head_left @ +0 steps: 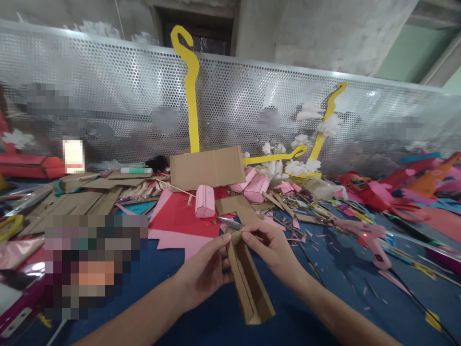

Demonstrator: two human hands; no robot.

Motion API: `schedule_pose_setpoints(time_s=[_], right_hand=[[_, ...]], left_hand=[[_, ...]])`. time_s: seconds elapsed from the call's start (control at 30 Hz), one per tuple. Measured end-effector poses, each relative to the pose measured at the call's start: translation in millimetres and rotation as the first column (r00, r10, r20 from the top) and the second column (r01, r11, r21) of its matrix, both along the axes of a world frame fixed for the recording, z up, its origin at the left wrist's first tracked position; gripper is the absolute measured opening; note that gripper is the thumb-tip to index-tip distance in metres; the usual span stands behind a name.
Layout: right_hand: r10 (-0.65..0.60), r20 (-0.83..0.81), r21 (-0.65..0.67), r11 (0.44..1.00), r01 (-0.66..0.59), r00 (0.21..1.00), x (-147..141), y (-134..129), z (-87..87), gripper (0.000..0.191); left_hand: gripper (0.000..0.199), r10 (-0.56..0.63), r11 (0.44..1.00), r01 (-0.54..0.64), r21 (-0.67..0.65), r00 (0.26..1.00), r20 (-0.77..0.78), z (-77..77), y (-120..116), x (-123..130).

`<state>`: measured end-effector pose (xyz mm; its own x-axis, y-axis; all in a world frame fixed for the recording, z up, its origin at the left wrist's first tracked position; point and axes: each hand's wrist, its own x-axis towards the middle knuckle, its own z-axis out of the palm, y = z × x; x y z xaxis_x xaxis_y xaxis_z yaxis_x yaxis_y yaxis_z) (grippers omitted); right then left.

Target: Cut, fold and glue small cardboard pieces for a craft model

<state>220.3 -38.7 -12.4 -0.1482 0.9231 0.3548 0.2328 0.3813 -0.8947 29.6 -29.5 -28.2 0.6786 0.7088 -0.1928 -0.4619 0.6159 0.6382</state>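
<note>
Pinching the cardboard trough (245,283) at its far end, both hands' grip (207,266) (264,245) seems closed on its walls.

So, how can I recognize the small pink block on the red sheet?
Find the brown cardboard with the tall yellow hook rising above it. Just in front, the pink block sits on the red sheet, apart from the pink pieces bunched to the right.

Open blue counter (345,276) lies along the lower right of center, room enough for a hand to slide through low. Farther right, the pink glue gun (370,238) and its cord block the way; across the middle, a cardboard box (207,168) stands up.
</note>
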Motion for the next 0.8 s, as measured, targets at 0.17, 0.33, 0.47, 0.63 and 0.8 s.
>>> schedule_pose_setpoints(time_s=[0.17, 0.33, 0.47, 0.63, 0.8], right_hand=[[-0.005, -0.005, -0.004, 1.0, 0.005, 1.0, 0.7, 0.8, -2.2, 0.02], [-0.004, 0.002, -0.01, 1.0, 0.004, 1.0, 1.2, 1.1, -3.2, 0.02], [0.007, -0.006, -0.022, 1.0, -0.007, 1.0, 0.6, 1.3, -4.0, 0.02], [0.007, -0.036, -0.036, 0.999, -0.008, 0.999, -0.1, 1.3, -4.9, 0.022], [0.016, -0.114, -0.083, 0.996, -0.026, 0.993, -1.1, 1.4, -5.6, 0.025]], left_hand=[[0.03, 0.005, 1.0, -0.005, 0.0, 1.0, 0.026, -0.8, -0.7, -0.9], [0.029, 0.005, 1.0, -0.005, -0.006, 1.0, 0.025, -1.5, -1.1, -0.6], [0.028, 0.011, 1.0, -0.01, -0.013, 1.0, 0.025, -1.4, -0.3, -0.2], [0.026, 0.015, 1.0, -0.014, -0.021, 0.999, 0.031, -1.4, 0.3, 0.0], [0.029, 0.015, 1.0, -0.015, -0.011, 0.999, 0.049, -2.0, -0.4, 0.3]])
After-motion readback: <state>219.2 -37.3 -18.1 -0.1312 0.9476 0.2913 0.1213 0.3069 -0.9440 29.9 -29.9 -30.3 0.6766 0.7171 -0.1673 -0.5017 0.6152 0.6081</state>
